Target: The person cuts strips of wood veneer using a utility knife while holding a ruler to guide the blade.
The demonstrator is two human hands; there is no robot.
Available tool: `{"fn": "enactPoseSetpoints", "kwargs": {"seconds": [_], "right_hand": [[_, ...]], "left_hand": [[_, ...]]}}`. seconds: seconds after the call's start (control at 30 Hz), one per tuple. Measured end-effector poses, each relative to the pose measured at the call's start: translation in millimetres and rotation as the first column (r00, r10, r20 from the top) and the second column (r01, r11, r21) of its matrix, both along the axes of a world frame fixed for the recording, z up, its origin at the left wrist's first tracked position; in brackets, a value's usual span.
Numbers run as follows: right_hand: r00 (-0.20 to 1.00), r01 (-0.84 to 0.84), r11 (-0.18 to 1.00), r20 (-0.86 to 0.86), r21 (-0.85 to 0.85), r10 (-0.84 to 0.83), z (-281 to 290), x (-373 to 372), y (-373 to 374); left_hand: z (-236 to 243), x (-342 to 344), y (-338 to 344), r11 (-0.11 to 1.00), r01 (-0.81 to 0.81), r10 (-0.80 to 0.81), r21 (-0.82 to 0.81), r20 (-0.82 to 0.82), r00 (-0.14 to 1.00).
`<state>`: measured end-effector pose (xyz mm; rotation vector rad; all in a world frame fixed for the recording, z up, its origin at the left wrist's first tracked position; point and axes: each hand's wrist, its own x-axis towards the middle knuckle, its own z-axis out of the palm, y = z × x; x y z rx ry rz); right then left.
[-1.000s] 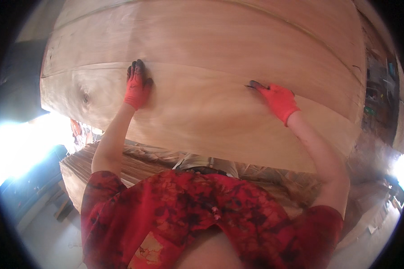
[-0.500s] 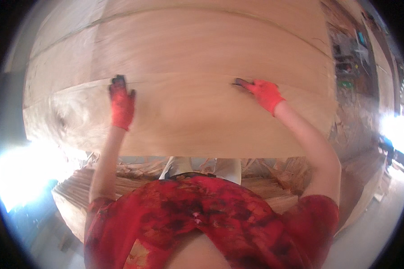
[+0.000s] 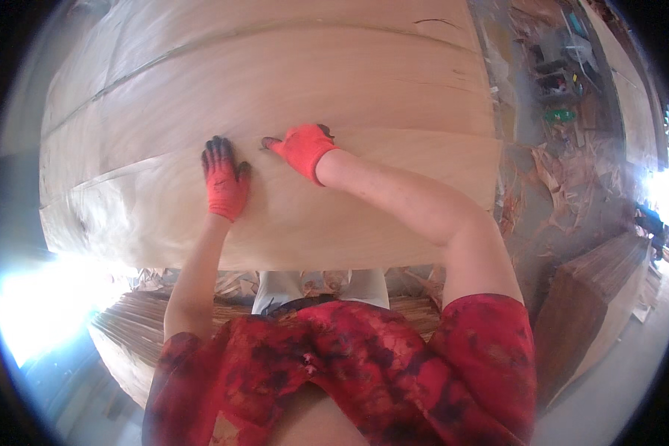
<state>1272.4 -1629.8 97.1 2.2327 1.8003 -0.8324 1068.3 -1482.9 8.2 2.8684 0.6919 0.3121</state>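
A wide sheet of pale wood veneer lies in front of me, with a seam or overlapping edge running across it near both hands. My left hand, in a red glove with dark fingertips, rests flat on the sheet, fingers stretched forward and thumb out. Just to its right, my right hand wears a matching glove and sits at the seam. One dark-tipped digit points left from it while the other fingers look curled under. Whether anything is inside that hand is hidden.
Stacks of veneer stand low on my left, and another wood stack is at the right. Torn veneer scraps litter the floor beyond the sheet's right edge. A green item lies among clutter farther back.
My right hand has moved far left along the seam, close to my left hand. My left hand has shifted slightly right and stays flat. The view has turned a little to the right.
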Motion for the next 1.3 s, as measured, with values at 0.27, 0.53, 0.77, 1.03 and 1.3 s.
{"fn": "enactPoseSetpoints", "kwargs": {"seconds": [0.27, 0.53, 0.77, 1.03, 1.3], "right_hand": [[0.993, 0.111, 0.99, -0.04, 0.088, -0.108, -28.9, 105.9, -160.9], [0.995, 0.081, 0.993, 0.052, 0.091, -0.086, -32.1, 204.7, -301.5], [0.985, 0.173, 0.979, -0.005, 0.112, -0.174, -45.5, 248.5, -381.5], [0.984, 0.166, 0.972, 0.041, 0.165, -0.175, -56.8, 274.3, -431.2], [0.881, 0.469, 0.883, 0.054, 0.027, -0.469, -25.0, 286.9, -489.0]], "left_hand": [[-4.4, 4.7, -8.4, 0.997, 0.019, -0.017, 0.068, -0.038, 0.999], [-13.1, 1.3, -3.0, 0.993, 0.035, -0.028, 0.114, -0.066, 0.997], [-13.5, 3.4, -6.7, 0.989, 0.012, 0.003, 0.146, -0.104, 0.995], [-11.4, 5.0, -7.0, 0.987, 0.049, -0.037, 0.153, -0.077, 0.996], [-3.9, 5.1, -11.1, 0.996, 0.037, -0.034, 0.084, -0.038, 0.999]]}}
